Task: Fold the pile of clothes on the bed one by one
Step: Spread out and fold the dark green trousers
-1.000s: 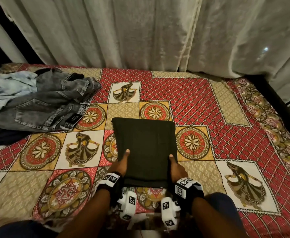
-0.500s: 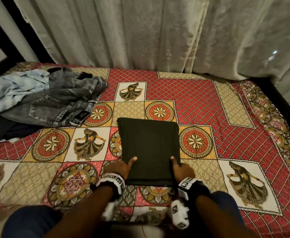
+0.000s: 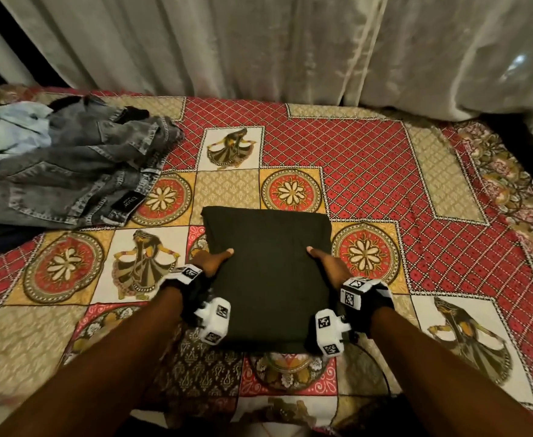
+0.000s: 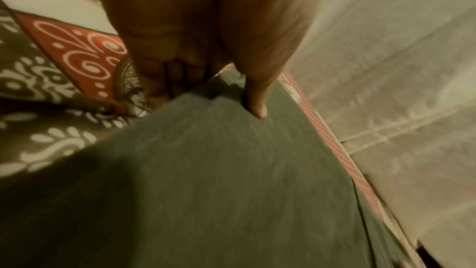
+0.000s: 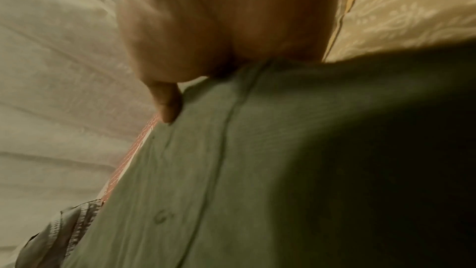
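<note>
Left hand (image 3: 210, 262) fingers: under folded dark garment (image 3: 269, 272), hidden; only thumb shows.
Right hand (image 3: 327, 263) fingers: same, tucked beneath.
Clothes pile (image 3: 53, 171): cut by left edge; lower layers covered by jeans.
Jeans label text: too small to read.
Wrist views: soft, motion-blurred.

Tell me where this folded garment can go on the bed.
Free: the red lattice bedspread right of the folded dark garment, up to the curtain. Crowded: far left, where grey jeans and a light blue garment lie piled.
</note>
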